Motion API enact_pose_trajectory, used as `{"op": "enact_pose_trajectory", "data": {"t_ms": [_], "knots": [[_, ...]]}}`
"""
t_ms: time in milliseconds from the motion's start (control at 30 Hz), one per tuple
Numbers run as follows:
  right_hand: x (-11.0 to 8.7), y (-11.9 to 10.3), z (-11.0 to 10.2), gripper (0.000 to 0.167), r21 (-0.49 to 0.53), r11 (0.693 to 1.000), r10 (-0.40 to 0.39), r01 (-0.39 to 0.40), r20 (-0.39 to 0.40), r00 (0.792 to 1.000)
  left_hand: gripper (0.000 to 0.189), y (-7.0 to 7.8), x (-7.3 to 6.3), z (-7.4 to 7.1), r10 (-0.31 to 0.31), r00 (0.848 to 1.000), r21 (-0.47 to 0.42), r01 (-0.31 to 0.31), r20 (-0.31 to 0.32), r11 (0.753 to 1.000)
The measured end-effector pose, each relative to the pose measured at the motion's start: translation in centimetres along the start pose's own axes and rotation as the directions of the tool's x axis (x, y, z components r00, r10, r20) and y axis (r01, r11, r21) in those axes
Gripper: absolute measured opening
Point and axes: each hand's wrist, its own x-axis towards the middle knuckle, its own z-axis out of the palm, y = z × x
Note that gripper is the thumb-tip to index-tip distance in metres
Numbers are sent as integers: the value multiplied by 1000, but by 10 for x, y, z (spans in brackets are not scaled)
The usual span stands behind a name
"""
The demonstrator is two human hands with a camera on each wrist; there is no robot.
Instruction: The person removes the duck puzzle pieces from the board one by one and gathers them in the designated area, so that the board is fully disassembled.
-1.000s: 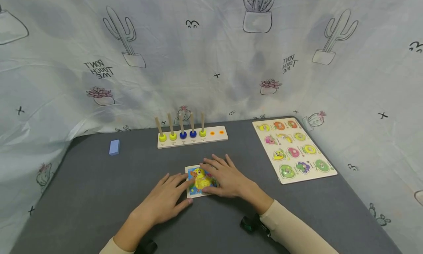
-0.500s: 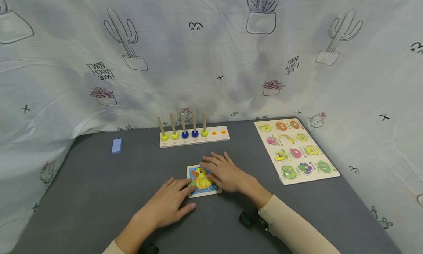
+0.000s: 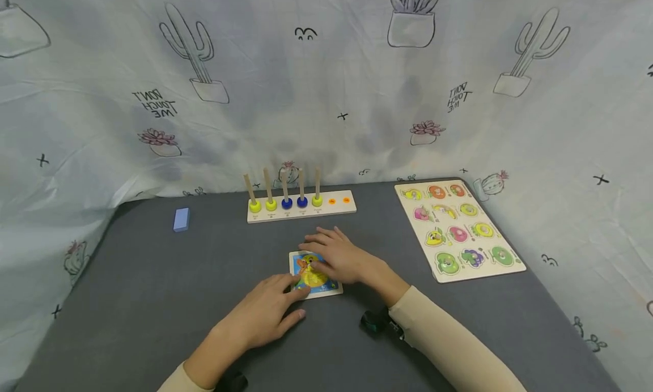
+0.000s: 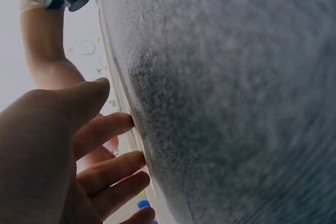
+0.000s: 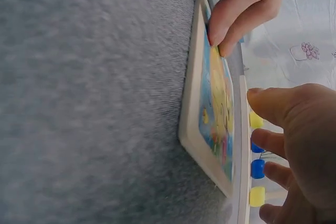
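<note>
A small square duck puzzle (image 3: 312,280) lies flat on the grey table, its yellow duck on a blue ground within a pale wooden frame. My left hand (image 3: 267,310) reaches over its lower left side; in the right wrist view two of that hand's fingertips (image 5: 218,30) touch the picture. My right hand (image 3: 338,259) is held over the upper right part, covering some of the duck. Seen from the right wrist, the right hand's loosely bent fingers (image 5: 270,108) stand apart from the board with nothing between them. In the left wrist view, the left thumb (image 4: 89,98) is spread from the fingers.
Behind the puzzle stands a pale peg board (image 3: 301,212) with yellow and blue rings on its upright pegs. To the right lies a fruit puzzle board (image 3: 428,261). A small blue block (image 3: 181,220) rests at the back left. A printed curtain (image 3: 265,86) hangs behind the table.
My right hand has shifted up and left, and its thumb has moved up from the puzzle's lower edge. The left hand has edged slightly right. The head view has shifted a little.
</note>
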Motion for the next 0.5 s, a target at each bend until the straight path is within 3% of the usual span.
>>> {"op": "enact_pose_trajectory", "data": {"t_ms": [167,333,500], "knots": [[6,4,-1,45,-11,1000,-22,22,2,1000,53,2,6,2,19,999,3,-20,35,1000],[13,4,-2,39,-9,1000,-23,23,31,999,70,7,5,0,-29,993,-33,33,116,999],[23,-1,-3,36,5,1000,-20,20,58,998,71,5,2,-4,-55,985,-47,64,162,997]]}}
